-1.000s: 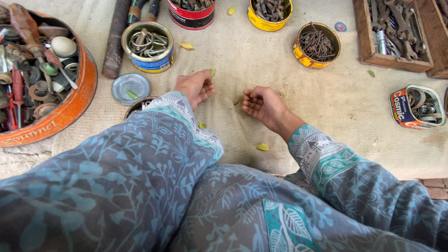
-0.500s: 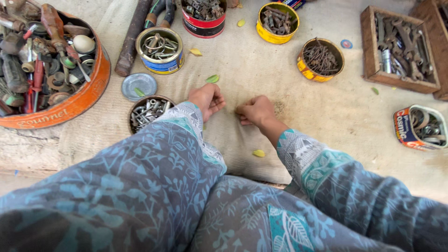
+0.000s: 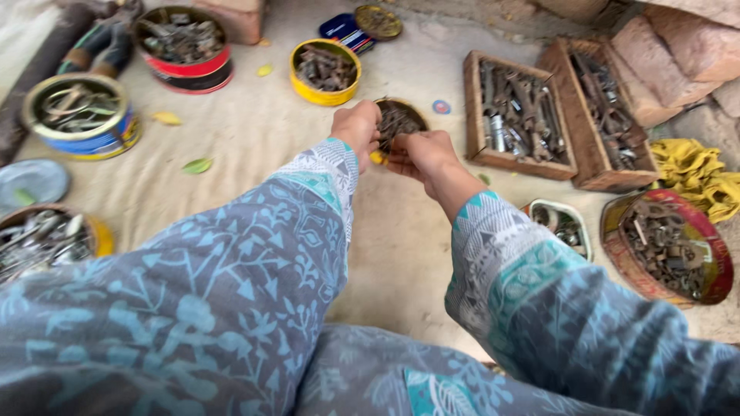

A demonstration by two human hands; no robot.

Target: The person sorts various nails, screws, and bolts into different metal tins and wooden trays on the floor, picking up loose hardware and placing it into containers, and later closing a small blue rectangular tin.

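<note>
Both hands had come together over the small tin of nails (image 3: 401,117) near the middle of the cloth (image 3: 254,146). The left hand (image 3: 356,129) sat at the tin's near-left rim, fingers curled; the right hand (image 3: 422,154) was just beside it, fingers bent toward the same rim. Whether either hand actually pinched a nail could not be told, as the fingertips were hidden behind the knuckles and the view was blurred by motion.

Around them lay the other containers: a yellow tin (image 3: 325,71) and a red tin (image 3: 183,48) further off, a blue-banded tin (image 3: 77,114) to the left, two wooden trays (image 3: 515,115) of spanners to the right, and a large round tin (image 3: 667,246) of rusty scrap near the right sleeve. A yellow rag (image 3: 694,171) was bunched beside it.

The risks looked plain enough. The nail tin was small and light (and both hands pressed at one side of it), so a careless pull could tip it and scatter nails across the cloth. Rusty points could prick a fingertip if the hands dug in blind. The wide right sleeve hung close to the oval tin (image 3: 561,223) below it and could catch its rim while the arm was drawn back.
</note>
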